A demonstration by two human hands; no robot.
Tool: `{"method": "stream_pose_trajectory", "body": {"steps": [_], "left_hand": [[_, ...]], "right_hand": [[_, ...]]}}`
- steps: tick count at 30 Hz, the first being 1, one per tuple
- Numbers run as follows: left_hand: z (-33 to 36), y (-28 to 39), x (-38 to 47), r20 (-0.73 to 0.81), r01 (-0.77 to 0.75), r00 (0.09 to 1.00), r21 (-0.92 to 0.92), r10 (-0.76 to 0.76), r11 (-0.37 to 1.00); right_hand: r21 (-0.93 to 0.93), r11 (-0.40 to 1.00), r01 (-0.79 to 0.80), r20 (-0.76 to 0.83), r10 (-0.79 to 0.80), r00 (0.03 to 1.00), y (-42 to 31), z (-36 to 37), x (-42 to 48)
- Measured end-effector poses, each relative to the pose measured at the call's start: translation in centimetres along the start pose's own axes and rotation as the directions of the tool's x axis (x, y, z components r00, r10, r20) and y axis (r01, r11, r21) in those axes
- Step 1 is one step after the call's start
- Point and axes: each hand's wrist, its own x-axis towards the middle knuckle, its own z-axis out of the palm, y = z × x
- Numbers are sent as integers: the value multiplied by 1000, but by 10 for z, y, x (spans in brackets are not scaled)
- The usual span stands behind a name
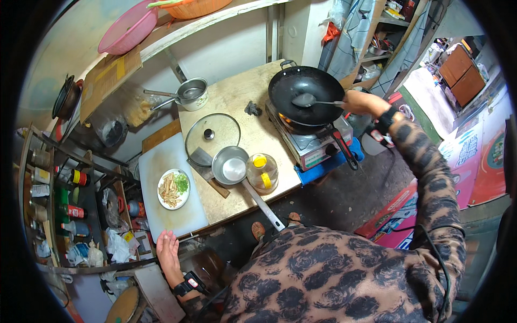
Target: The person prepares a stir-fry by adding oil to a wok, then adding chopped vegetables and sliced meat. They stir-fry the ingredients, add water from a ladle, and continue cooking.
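Note:
My right hand (pixel 357 102) grips the handle of a metal ladle (pixel 305 100), whose bowl rests inside a black wok (pixel 293 82). The wok sits on a portable gas stove (pixel 319 147) with orange flame showing under it. My left hand (pixel 167 248) hangs with fingers extended and nothing in it, just below the near edge of a white cutting board (pixel 161 149). On that board a white plate (pixel 164 205) holds pale strips and chopped green herbs. A saucepan (pixel 233 165), a cleaver (pixel 220 188), an oil jug (pixel 271 173) and a glass lid (pixel 222 129) lie between plate and stove.
An enamel pot (pixel 198 103) with a utensil in it stands at the table's back left. A shelf rack (pixel 76 151) with bottles and jars is on the left. The saucepan's handle (pixel 262 204) overhangs the table's front edge. A pink basket (pixel 129 32) sits on the upper shelf.

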Motion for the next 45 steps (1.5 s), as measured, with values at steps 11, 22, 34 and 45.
{"method": "stream_pose_trajectory", "body": {"steps": [11,22,34,45], "left_hand": [[17,21,2,51,-10,999,32,9,999],[70,86,19,320,-137,942,99,98,986],[172,127,44,676,-209,737,215,9,954],[324,180,22,964,-61,189,203,-189,977]], "right_hand": [[9,992,-125,267,119,956,1,-36,-26],[35,983,-180,225,168,960,-26,-34,-43],[90,995,-32,56,27,998,-35,7,-16],[697,693,184,-471,249,847,-112,10,-101]]}}
